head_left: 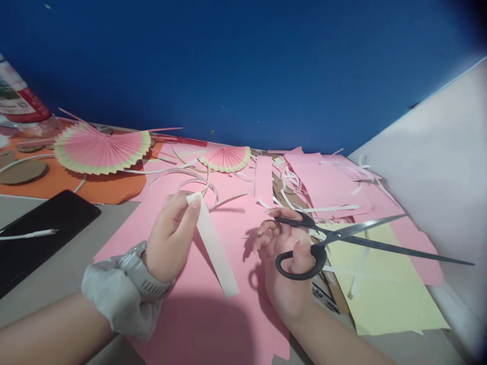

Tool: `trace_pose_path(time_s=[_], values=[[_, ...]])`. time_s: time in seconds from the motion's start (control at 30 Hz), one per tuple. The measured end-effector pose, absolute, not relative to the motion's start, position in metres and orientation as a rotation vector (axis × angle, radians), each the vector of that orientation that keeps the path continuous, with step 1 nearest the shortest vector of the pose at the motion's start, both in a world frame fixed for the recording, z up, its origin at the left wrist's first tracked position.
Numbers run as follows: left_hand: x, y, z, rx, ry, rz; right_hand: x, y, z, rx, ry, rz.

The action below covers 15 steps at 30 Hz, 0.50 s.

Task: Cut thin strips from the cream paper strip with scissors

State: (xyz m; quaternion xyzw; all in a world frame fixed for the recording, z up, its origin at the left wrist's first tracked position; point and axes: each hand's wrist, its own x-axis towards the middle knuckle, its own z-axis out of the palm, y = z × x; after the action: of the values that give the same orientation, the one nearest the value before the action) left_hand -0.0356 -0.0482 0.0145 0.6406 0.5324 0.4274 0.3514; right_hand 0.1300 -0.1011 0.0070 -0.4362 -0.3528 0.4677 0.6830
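My left hand is closed, pinching the top end of a white paper strip between thumb and fingers. The strip slants down over a large pink paper sheet. In my right hand is a pair of scissors with black handles, thumb and a finger through the loops. Its blades are spread and point to the right, away from the strip. My other right fingers are loosely curled, palm turned up. Thin curled paper offcuts lie just beyond my left hand.
Two pleated pink paper fans with green-yellow edges stand near the blue wall. A black phone with a white cable lies at left, near cardboard discs and a bottle. Pale yellow paper and pink scraps cover the right side.
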Motion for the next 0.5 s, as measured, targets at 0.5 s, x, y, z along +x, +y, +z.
trace_pose_path(time_s=[0.5], values=[[-0.033,-0.05,0.021,1.894,1.281,0.99,0.12,-0.104,0.012,-1.244,-1.027,1.38]])
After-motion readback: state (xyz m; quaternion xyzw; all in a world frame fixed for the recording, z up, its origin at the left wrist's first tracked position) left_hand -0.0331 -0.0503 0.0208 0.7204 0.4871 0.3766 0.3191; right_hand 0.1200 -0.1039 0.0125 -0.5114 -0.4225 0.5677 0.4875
